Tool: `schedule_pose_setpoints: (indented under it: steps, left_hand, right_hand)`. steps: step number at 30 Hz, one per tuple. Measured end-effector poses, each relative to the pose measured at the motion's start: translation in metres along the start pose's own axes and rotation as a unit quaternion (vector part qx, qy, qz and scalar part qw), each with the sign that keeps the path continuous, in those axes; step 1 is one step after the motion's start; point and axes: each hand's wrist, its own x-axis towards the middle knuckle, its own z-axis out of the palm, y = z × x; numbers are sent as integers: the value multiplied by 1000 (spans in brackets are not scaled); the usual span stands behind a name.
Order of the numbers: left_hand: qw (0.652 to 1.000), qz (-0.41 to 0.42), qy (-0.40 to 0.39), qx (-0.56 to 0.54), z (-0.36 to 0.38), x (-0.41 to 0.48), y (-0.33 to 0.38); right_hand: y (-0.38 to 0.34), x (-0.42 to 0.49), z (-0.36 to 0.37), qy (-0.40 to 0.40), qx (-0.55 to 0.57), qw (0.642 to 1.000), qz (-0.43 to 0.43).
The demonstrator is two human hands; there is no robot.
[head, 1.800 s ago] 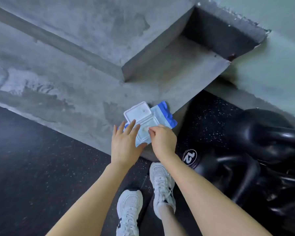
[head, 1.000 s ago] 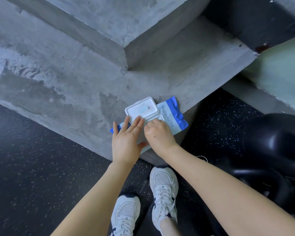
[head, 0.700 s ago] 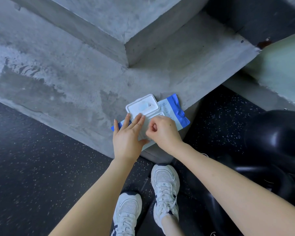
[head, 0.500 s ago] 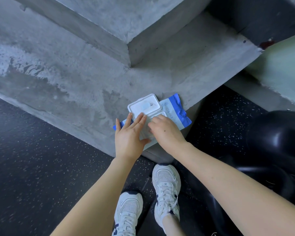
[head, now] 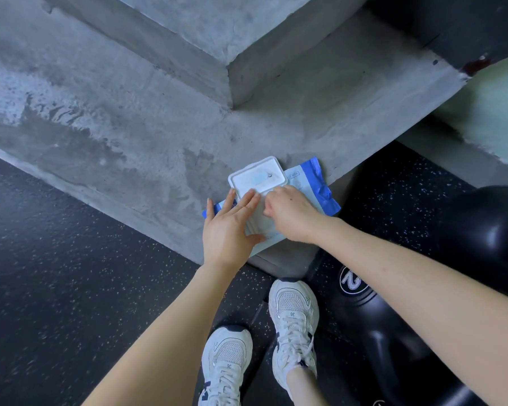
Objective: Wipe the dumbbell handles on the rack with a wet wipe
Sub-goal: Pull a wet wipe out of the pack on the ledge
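A person's left hand (head: 228, 230) presses flat, fingers straight, on a blue-and-white wet-wipe pack (head: 305, 183) lying with its lid (head: 257, 177) open at a concrete ledge (head: 159, 159) corner, while the right hand (head: 294, 215) curls over the opening, its grip impossible to tell.

Bare forearms; white mesh sneakers (head: 294, 320) with navy trim, marked 36.
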Motion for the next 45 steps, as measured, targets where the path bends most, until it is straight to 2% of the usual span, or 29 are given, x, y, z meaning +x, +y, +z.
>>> schedule_pose_setpoints:
  steps: [3,5,7,9,11,13,16,19,23,26,31,33,34,36,39,45]
  left_hand:
    - [1000,-6,-15,2,1,1,0]
    - [1000,-8,-23,1,1,1,1]
    - [1000,-11,-27,-2,1,2,1]
    - [1000,-14,-25,-3,2,1,2]
    - [1000,-16,-21,-2,2,0,3]
    - [1000,-19,-22,0,2,0,4]
    - [999,-20,-36,11,0,1,5]
    - [999,-19,-35,14,1,0,5]
    - [1000,-11,-20,10,3,-2,2]
    - [999,0,-30,22,2,-3,3]
    - [999,-2,-33,21,1,-3,5]
    - [999,-4,-32,17,1,-2,5]
    - [999,-6,-33,15,1,-1,5]
    - [999,-8,-42,24,0,-1,6]
    - [998,-9,-49,35,0,0,6]
    - [999,-12,-37,23,1,-1,6]
  right_hand:
    - [8,-1,-6,-68,24,997,-1]
    - [11,-3,-7,-82,44,996,-3]
    - [12,-7,-7,-73,80,994,-1]
    - [13,-18,-8,-14,97,995,-2]
    - [18,-24,-5,50,56,997,-8]
    - [17,-29,-3,88,-38,995,-36]
    - [14,-31,3,80,-178,979,-67]
    - [12,-27,8,92,-196,973,-75]
    - [-1,-29,-3,67,-139,985,-77]
    - [-3,-30,-3,31,-84,995,-40]
    - [5,-38,5,67,29,997,21]
    - [10,-43,3,73,38,996,43]
    - [13,-45,4,72,8,996,45]
    - [17,-48,6,84,-69,994,28]
    - [23,-47,6,153,-90,984,-9]
    - [26,-47,8,138,-139,977,-85]
